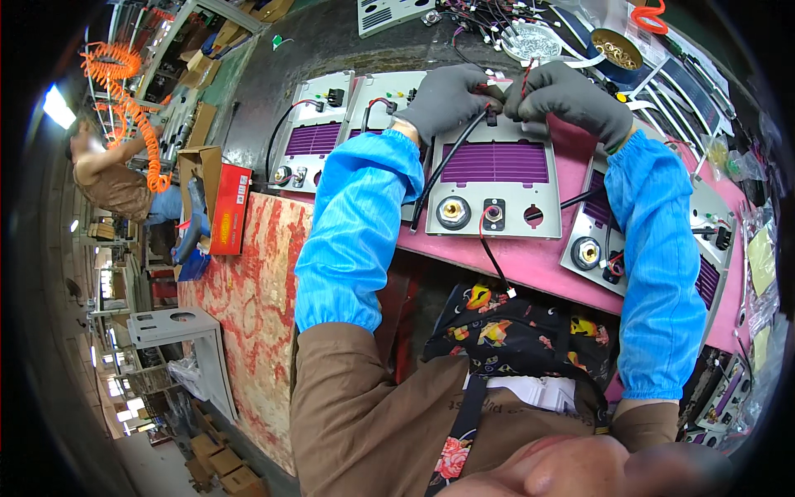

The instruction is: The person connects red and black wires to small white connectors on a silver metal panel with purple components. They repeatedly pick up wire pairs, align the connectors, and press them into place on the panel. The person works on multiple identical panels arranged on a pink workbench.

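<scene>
Brown fabric shirt (377, 422) and black floral-print apron (542, 335), worn by the operator, occupy the foreground. Ahead of me, a light-grey metal panel (494, 189) with a purple louvred grille (494, 161) lies on a pink work surface (581, 137), among similar units. Left hand (447, 99), dark-grey glove: fingers drawn together at the panel's upper edge, by the end of a black cable (469, 131). Right hand (571, 101), likewise gloved: fingers curled, just beside the left; a thin red wire (525, 76) rises at its fingertips. I cannot tell what either grips.
</scene>
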Tool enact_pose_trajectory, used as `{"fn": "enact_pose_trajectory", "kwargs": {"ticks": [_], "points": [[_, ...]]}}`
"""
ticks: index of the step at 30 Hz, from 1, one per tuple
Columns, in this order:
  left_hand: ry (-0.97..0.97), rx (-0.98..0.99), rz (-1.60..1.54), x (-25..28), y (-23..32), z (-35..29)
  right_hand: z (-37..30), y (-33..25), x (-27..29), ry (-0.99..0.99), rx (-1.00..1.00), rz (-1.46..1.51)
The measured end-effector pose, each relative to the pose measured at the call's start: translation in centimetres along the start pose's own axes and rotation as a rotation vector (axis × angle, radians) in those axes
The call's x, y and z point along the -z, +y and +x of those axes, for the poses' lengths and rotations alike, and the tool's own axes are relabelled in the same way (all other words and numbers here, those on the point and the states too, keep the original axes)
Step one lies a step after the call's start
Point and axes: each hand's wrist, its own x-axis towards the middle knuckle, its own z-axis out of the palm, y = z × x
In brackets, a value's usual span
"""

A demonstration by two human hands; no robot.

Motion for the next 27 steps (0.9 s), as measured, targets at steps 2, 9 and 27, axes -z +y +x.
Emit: {"fn": "enact_pose_trajectory", "kwargs": {"ticks": [2,9,27], "points": [[-0.082,0.019,-0.154,0.2,-0.4,0.3,0.1,-0.8,0.6,-0.075,-0.085,0.013],[-0.134,0.091,-0.362,1.4,0.5,-0.4,0.2,-1.7,-0.5,0.036,-0.127,0.067],[0.015,-0.010,0.045,0.3,-0.3,0.2,1.9,0.2,-2.9,0.463,-0.154,-0.026]]}}
